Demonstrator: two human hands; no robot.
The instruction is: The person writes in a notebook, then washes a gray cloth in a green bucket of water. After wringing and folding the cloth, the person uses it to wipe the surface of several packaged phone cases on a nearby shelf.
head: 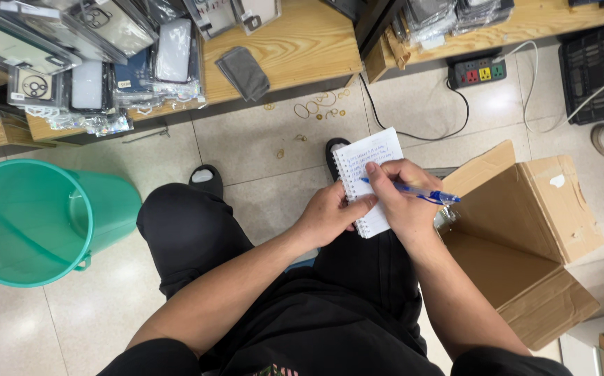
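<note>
Notepad (371,182): rested on right thigh, long axis tilted away toward floor.
Left hand (328,216): gripped notepad's lower left edge, steadying.
Right hand (398,195): clenched around blue pen (413,191), tip on page, nearer the writing.
Cardboard box (525,244): open, just right.

The notepad (369,179) rests on the person's lap, the left hand (330,212) under its near-left edge, the right hand (399,198) on it holding a pen (413,190). A bucket (10,223) stands on the floor at left, an open cardboard box (525,237) at right. Packaged phone cases (93,63) lie on the counter (302,42) ahead, a power strip (479,71) on the floor beyond the box.
</note>
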